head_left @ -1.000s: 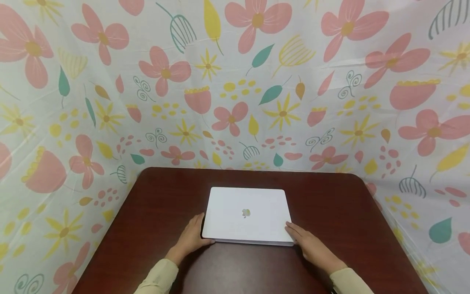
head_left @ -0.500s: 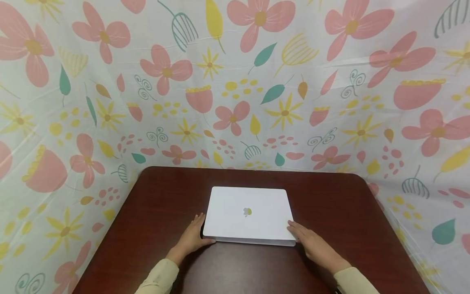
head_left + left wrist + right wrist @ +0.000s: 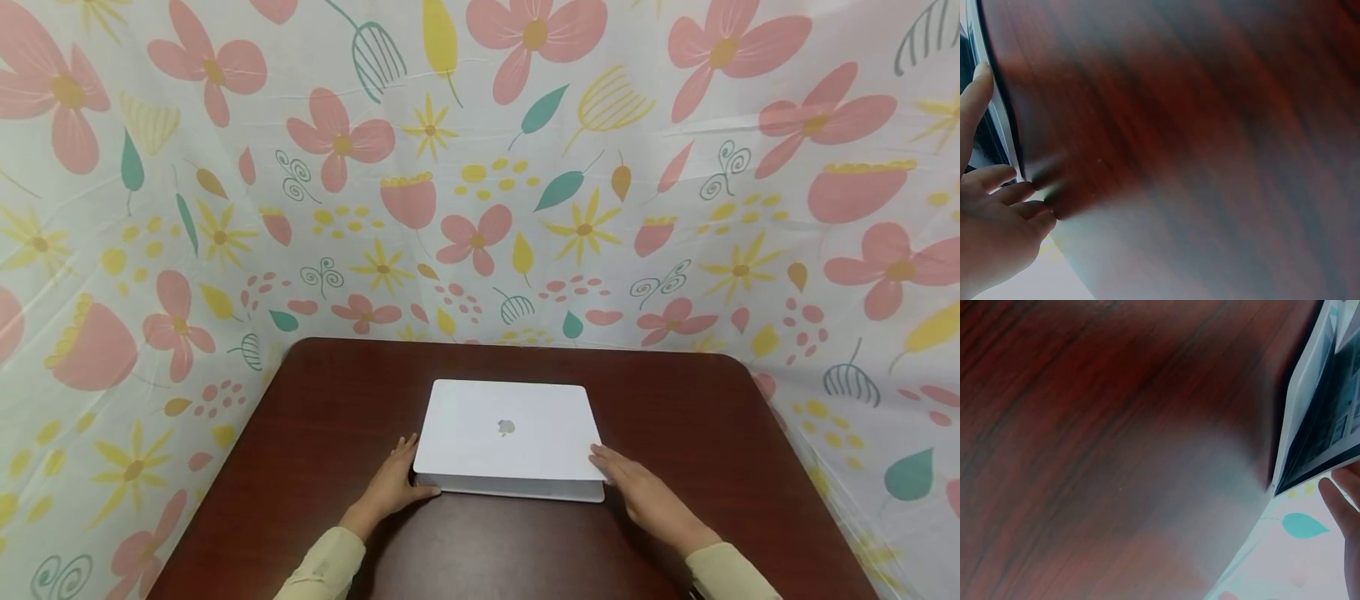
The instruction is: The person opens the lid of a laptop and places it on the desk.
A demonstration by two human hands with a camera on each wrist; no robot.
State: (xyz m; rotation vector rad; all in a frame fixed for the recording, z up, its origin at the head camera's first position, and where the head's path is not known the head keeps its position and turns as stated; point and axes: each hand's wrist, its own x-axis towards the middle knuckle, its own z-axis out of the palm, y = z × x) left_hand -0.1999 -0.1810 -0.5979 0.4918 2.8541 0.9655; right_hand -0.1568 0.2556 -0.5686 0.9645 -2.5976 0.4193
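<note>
A silver laptop (image 3: 510, 425) with an apple logo lies on the brown table, its lid raised a little along the near edge. My left hand (image 3: 392, 483) holds the base at the near left corner, thumb along the front edge and fingers at the side. In the left wrist view the thumb rests on the base's edge (image 3: 1004, 119). My right hand (image 3: 641, 492) grips the lid's right edge near the front corner; its thumb is hidden. A wedge-shaped gap between base and lid shows in the right wrist view, with a dark inner surface (image 3: 1335, 419).
The dark wooden table (image 3: 337, 392) has rounded far corners and extends on all sides of the laptop. A white curtain with printed flowers (image 3: 480, 167) hangs behind the table and along both sides.
The laptop lid's near edge has risen, widening the gap above the base. My right hand has moved slightly up with it. The left hand has stayed at the base corner.
</note>
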